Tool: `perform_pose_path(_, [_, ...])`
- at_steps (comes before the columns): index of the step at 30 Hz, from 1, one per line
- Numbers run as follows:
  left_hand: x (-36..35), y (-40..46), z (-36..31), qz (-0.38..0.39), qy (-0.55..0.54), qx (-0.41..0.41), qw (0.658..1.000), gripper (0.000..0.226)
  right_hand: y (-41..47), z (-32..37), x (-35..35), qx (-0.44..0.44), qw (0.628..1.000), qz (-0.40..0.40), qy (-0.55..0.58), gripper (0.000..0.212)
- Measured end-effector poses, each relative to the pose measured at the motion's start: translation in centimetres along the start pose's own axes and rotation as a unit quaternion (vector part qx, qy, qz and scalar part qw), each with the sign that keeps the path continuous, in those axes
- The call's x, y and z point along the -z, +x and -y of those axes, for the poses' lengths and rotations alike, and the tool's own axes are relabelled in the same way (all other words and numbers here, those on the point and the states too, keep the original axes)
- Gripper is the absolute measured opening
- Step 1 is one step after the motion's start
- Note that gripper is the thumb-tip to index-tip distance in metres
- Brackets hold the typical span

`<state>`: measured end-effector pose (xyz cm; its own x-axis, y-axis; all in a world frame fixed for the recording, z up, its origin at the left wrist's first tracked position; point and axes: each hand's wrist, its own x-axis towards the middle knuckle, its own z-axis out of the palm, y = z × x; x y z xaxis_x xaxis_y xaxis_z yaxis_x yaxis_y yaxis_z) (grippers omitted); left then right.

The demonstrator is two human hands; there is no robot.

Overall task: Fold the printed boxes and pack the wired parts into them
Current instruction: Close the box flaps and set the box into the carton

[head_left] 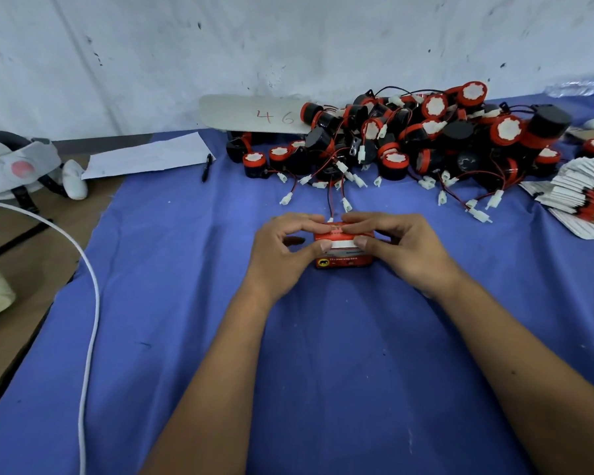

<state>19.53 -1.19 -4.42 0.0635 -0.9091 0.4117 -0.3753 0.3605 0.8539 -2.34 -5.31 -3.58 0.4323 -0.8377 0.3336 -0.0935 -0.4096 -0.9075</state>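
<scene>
- Surface (186, 303): covered w/ blue cloth, soft, slightly wrinkled, a few specks; bare brown board at left edge.
- Printed box (344, 250): 1, small red cardboard cuboid, glossy, white stripe across near face, yellow round logo at lower left corner; sits on the cloth at centre, between both hands.
- Left hand (283, 246): grip grasping the box's left end; fingers curled over the top flap, thumb tip on the white stripe.
- Right hand (403, 248): grip grasping the box's right end, same way; fingertips on top meet the left hand's at the box's middle, thumb on the stripe.
- Wired parts (426, 138): big heap beyond the box, too many to count; round black plastic bodies w/ red rims, white disc faces, thin red/black leads ending in white plastic plugs. One lead runs from the heap to the box's far edge.
- Flat boxes (583, 197): 1 fanned stack, unfolded, white/red card, far right.
- White cable (93, 286): 1, smooth, curves down the left side.
- Paper sheet (148, 157) & black pen (206, 168): 1 each, back left.
- Grey card (251, 113) marked "46" in red leans on the rough white wall.
</scene>
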Motion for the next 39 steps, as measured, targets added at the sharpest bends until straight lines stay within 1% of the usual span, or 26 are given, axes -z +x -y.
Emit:
perform_pose_path(3, [-0.3,-0.2,-0.1,0.012,-0.100,0.008,0.995,0.023,0.2,-0.3,-0.1,0.013,1.000,0.001,-0.010,0.021])
perform_pose_path(5, [-0.3,-0.3,-0.2,0.012,-0.137,0.014,0.990,0.026,0.3,-0.5,-0.2,0.019,1.000,-0.008,-0.018,0.020])
perform_pose_path(10, [-0.2,-0.2,-0.3,0.001,-0.106,0.002,0.994,0.029,0.5,-0.6,0.0,0.012,1.000,-0.011,-0.019,0.020])
perform_pose_path(16, [0.1,-0.4,-0.2,0.019,-0.104,0.021,0.994,0.028,0.5,-0.5,0.4,0.017,0.998,0.032,-0.049,0.023])
perform_pose_path(18, [0.0,-0.5,-0.2,0.018,-0.095,0.025,0.995,0.023,0.4,-0.4,0.5,0.018,0.997,0.045,-0.061,0.027])
perform_pose_path(20, [-0.1,-0.6,0.0,0.013,-0.079,0.021,0.997,0.018,0.3,-0.5,0.6,0.001,0.996,0.072,-0.058,0.032])
perform_pose_path(23, [-0.4,-0.4,0.3,0.003,-0.023,-0.011,1.000,0.021,0.0,-0.3,0.8,-0.013,0.995,0.088,-0.051,0.038])
perform_pose_path(24, [-0.5,-0.3,0.4,0.003,0.004,-0.026,1.000,0.023,-0.1,-0.2,0.8,-0.001,0.995,0.071,-0.068,0.037])
perform_pose_path(26, [-0.9,-0.2,0.5,0.006,0.040,-0.049,0.998,0.025,-0.3,-0.2,0.6,0.029,0.995,0.009,-0.093,0.028])
perform_pose_path(28, [-1.0,-0.2,0.6,0.002,0.044,-0.055,0.997,0.026,-0.6,-0.5,0.4,0.038,0.994,-0.052,-0.086,0.016])
perform_pose_path(29, [-1.1,-0.2,0.6,-0.001,0.045,-0.056,0.997,0.027,-0.7,-0.5,0.3,0.046,0.993,-0.068,-0.090,0.013])
perform_pose_path(32, [-1.1,-0.2,0.4,0.000,0.062,-0.059,0.996,0.025,-0.9,-0.6,0.1,0.088,0.984,-0.073,-0.136,0.014])
perform_pose_path(35, [-1.1,-0.2,0.1,-0.009,0.120,-0.093,0.988,0.018,-1.2,-0.6,0.1,0.130,0.973,-0.061,-0.180,0.017])
perform_pose_path(39, [-1.3,-0.4,-0.6,-0.008,0.152,-0.109,0.982,0.014,-1.5,-0.7,0.4,0.161,0.959,-0.043,-0.230,0.014])
